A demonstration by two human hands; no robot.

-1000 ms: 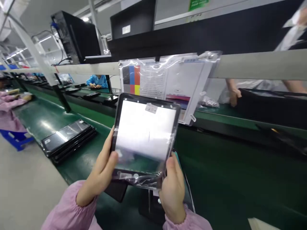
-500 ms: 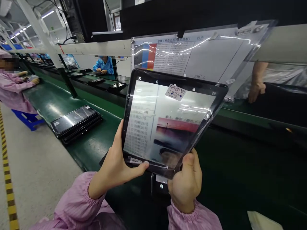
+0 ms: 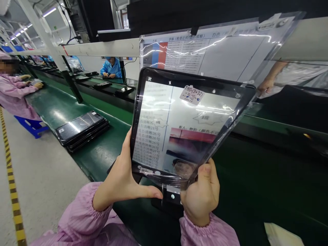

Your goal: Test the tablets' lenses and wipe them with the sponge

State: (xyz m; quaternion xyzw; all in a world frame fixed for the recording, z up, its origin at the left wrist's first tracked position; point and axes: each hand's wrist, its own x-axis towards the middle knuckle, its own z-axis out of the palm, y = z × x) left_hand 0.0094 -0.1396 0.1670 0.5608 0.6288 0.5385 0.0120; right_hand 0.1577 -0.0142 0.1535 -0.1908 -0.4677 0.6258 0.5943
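Note:
A black tablet (image 3: 192, 116) in clear plastic film is tilted up in front of me. Its lit screen displays a camera picture of lines of text and a pink sunset photo, and a sticker marked T80-(3+32) is on the film. My left hand (image 3: 121, 181) supports the lower left edge, fingers behind it, with the thumb stretched out just below the bottom edge. Around the lower right corner, my right hand (image 3: 201, 193) is closed, gripping tablet and film. Behind the tablet hangs a printed test chart (image 3: 176, 56) in a plastic sleeve. Partly hidden below, another device (image 3: 172, 197) lies on the bench.
A stack of wrapped tablets (image 3: 82, 130) lies on the green bench (image 3: 112, 147) to the left. A pale packet (image 3: 282, 234) is at the lower right. Co-workers in pink (image 3: 17, 85) and blue (image 3: 111, 67) sit farther along; another person's hand (image 3: 268, 85) shows at right.
My left thumb has come off the bottom of the screen and sits below the edge. The tablet has turned slightly, and its picture has shifted. The other person's hand at right has moved up and left.

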